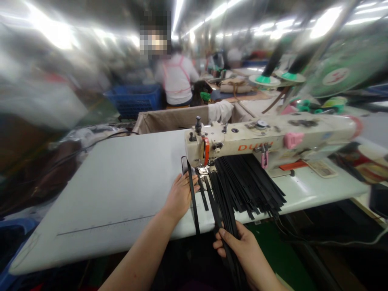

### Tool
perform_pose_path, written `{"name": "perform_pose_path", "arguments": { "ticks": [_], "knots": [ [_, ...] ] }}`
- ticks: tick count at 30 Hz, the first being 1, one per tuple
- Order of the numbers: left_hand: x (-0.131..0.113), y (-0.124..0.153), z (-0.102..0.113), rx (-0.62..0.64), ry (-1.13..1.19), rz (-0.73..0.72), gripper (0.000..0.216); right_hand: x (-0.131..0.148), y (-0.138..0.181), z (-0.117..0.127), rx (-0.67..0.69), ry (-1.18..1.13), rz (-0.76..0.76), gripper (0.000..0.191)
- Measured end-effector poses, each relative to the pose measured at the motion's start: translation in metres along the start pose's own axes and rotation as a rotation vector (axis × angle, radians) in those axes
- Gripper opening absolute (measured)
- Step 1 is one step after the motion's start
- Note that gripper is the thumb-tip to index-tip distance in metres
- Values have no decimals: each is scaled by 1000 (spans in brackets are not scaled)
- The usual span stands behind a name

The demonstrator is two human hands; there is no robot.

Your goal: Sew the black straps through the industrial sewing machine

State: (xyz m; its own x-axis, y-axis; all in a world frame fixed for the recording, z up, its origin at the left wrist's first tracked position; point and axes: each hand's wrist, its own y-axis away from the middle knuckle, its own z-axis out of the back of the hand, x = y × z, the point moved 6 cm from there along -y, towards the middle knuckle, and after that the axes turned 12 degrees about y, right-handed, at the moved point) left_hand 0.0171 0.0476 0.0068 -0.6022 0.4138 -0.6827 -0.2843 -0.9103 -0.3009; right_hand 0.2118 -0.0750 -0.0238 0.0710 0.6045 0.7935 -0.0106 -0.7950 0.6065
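Strips [248,182] likely stay straightest under light tension, right hand [242,243] pinching several, left hand [178,196] flat, fingers extended, near machine [227,141].

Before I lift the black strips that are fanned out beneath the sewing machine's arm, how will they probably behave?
The black strips look thin and narrow, so each is probably light. Similar ones in the right hand curve past the edge of the table, suggesting some flexibility. The fanned ones overlap with uneven ends, so they may slide apart if pushed.
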Motion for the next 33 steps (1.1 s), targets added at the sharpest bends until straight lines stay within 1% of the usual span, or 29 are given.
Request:
{"name": "perform_pose_path", "arguments": {
  "ticks": [3, 10, 16, 24, 29, 33],
  "knots": [
    [0, 0, 0, -1, 5, -7, 33, 0, -1, 1, 6, 12, 14, 65],
    [-1, -1, 0, -27, 45, -32, 31, 10, 6, -1, 11, 49, 25, 67],
    [1, -1, -1, -53, 17, -26, 29, 13, 8, -3, 9, 75, 37, 66],
    [-3, 0, 0, -19, -15, -19, 31, 12, 5, -4, 10, 91, 52, 63],
    [-4, -1, 0, -23, -25, -45, 31, 10, 4, -3, 9, 107, 61, 58],
    [-2, -4, -1, -35, -35, -24, 34, 13, 4, -5, 14, 104, 66, 59]
  ]
}}
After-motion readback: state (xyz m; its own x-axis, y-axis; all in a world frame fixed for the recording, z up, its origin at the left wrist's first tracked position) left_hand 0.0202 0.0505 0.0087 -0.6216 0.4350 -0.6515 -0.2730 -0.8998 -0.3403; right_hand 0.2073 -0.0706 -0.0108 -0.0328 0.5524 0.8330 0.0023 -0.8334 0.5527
